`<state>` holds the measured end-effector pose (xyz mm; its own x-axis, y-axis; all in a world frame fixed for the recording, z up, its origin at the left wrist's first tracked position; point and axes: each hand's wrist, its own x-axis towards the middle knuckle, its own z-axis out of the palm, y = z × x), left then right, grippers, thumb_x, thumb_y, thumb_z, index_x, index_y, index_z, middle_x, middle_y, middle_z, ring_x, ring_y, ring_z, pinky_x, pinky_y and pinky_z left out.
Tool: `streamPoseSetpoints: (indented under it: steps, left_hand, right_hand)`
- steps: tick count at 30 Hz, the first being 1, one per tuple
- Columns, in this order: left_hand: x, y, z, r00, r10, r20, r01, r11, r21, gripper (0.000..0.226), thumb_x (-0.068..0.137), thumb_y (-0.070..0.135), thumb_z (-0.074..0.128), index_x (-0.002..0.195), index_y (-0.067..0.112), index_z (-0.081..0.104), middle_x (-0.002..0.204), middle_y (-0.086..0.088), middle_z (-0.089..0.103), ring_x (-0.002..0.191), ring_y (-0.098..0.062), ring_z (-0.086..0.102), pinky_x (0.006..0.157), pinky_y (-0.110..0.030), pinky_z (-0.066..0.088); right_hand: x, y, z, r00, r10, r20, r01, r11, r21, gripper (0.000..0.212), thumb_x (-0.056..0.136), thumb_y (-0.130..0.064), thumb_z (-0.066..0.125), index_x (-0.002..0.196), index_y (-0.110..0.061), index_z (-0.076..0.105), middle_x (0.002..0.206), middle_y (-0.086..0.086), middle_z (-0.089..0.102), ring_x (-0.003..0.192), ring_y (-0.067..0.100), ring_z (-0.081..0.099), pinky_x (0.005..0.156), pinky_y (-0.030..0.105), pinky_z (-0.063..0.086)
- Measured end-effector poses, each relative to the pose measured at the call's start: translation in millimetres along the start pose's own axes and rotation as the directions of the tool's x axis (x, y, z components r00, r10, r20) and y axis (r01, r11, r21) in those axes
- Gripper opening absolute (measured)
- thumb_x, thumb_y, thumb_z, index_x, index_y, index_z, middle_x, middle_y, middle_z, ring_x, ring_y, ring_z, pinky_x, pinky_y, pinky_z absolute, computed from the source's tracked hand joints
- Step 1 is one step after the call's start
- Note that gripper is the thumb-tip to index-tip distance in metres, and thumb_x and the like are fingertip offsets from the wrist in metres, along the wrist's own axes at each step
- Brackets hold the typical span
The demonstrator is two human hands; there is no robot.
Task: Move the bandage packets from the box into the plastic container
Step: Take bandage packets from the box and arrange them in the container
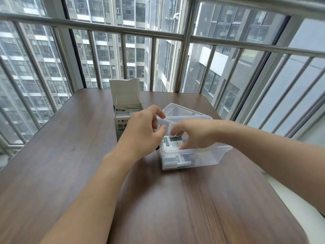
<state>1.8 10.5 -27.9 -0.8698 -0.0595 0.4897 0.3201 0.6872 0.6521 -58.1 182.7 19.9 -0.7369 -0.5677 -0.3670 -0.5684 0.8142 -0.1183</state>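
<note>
Clear plastic container (207, 156) receives white bandage packets (173, 144) from right hand (195, 135); fingers (182, 147) pinching. Left hand (142, 132) loosely curled, empty. Next: open white cardboard box (125, 110) at eleven o'clock.

Table: a dark brown wood-grain table with rounded corners (70, 155) is filling the lower view.
Railing: a grey metal railing of horizontal rails and slim upright bars (123, 30) is running behind it.
Windows: tall glass panes (44, 59) are showing grey high-rise apartment blocks (109, 55) outside (many floors).
Light: soft daylight is coming in.

Wooden table (84, 182) — box (121, 124), plastic container (202, 155)
</note>
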Motion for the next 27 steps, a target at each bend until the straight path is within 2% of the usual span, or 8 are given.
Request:
streamPoseSetpoints:
  steps: [2,6,12,15,18,20,22,27]
  left_hand:
    - [-0.1,0.0,0.1,1.000,0.001,0.000,-0.001,1.000,0.005,0.015,0.088,0.015,0.071,0.099,0.023,0.063,0.069,0.002,0.056,0.057,-0.008,0.051,0.061,-0.023,0.045]
    - [-0.1,0.0,0.3,1.000,-0.010,0.002,0.010,1.000,0.003,0.015,0.089,0.016,0.070,0.099,0.024,0.063,0.070,0.003,0.056,0.058,-0.009,0.052,0.062,-0.024,0.046]
    - [-0.9,3.9,-2.3,1.000,0.002,-0.031,-0.002,1.000,0.001,0.009,0.091,0.024,0.069,0.098,0.024,0.064,0.070,0.004,0.059,0.059,-0.010,0.056,0.065,-0.033,0.051]
    - [-2.3,12.2,-7.9,0.983,0.097,-0.154,-0.093,0.995,0.031,0.006,0.092,0.025,0.070,0.094,0.022,0.066,0.065,0.006,0.061,0.055,-0.009,0.057,0.060,-0.032,0.052]
    - [-1.5,15.6,-24.4,0.795,0.182,-0.578,-0.199,0.979,0.034,0.008,0.093,0.020,0.068,0.088,0.015,0.065,0.060,0.002,0.059,0.051,-0.013,0.054,0.050,-0.028,0.044]
    - [1.8,3.6,-37.0,0.588,0.052,-0.808,-0.189,0.979,-0.074,0.006,0.093,0.018,0.063,0.093,0.012,0.061,0.072,-0.008,0.060,0.060,-0.022,0.056,0.049,-0.035,0.043]
    - [4.0,-16.4,-44.7,0.506,-0.155,-0.848,-0.111,0.964,-0.242,0.022,0.088,0.021,0.060,0.105,0.008,0.059,0.092,-0.009,0.060,0.085,-0.024,0.060,0.066,-0.043,0.050]
    - [3.7,-40.6,-32.8,0.805,-0.412,-0.428,0.119,0.818,-0.563,0.067,0.078,0.044,0.059,0.140,0.023,0.049,0.136,0.007,0.053,0.133,-0.008,0.047,0.114,-0.037,0.039]
  right_hand:
    - [-1.9,1.1,1.1,1.000,-0.003,-0.015,0.004,0.998,0.060,0.060,0.091,-0.028,0.073,0.145,-0.022,0.048,0.141,-0.001,0.058,0.117,0.018,0.059,0.093,0.022,0.046]
    - [-1.8,4.1,0.8,0.999,0.028,-0.029,-0.023,0.989,0.149,0.060,0.092,-0.023,0.073,0.146,-0.023,0.046,0.139,0.001,0.058,0.067,0.001,0.053,0.052,0.008,0.040]
    - [-9.4,5.1,-5.5,0.999,0.038,0.001,-0.037,0.966,0.256,0.060,0.091,-0.019,0.074,0.145,-0.024,0.048,0.138,-0.003,0.057,0.070,0.007,0.063,0.064,0.019,0.056]
    - [-20.7,2.2,-24.3,0.995,0.018,-0.103,0.001,0.983,0.181,0.050,0.090,-0.024,0.075,0.136,-0.025,0.057,0.128,-0.009,0.061,0.076,0.007,0.067,0.067,0.020,0.056]
    - [-29.5,-12.1,-44.9,0.907,-0.055,-0.418,0.143,0.973,0.182,0.023,0.090,-0.026,0.075,0.113,-0.024,0.072,0.105,-0.013,0.071,0.081,0.000,0.067,0.075,0.021,0.058]
    - [-34.0,-30.1,-55.6,0.785,-0.123,-0.608,0.306,0.929,0.207,0.012,0.091,-0.024,0.074,0.103,-0.024,0.076,0.095,-0.016,0.071,0.077,-0.001,0.066,0.074,0.019,0.058]
    - [-33.6,-53.9,-64.0,0.713,-0.221,-0.666,0.442,0.879,0.181,0.011,0.091,-0.021,0.074,0.101,-0.024,0.078,0.093,-0.017,0.072,0.073,0.000,0.065,0.068,0.013,0.053]
    - [-3.8,-101.2,-68.6,0.741,-0.374,-0.557,0.409,0.910,-0.066,0.013,0.091,-0.019,0.074,0.103,-0.022,0.080,0.095,-0.015,0.071,0.074,-0.011,0.061,0.073,0.005,0.048]
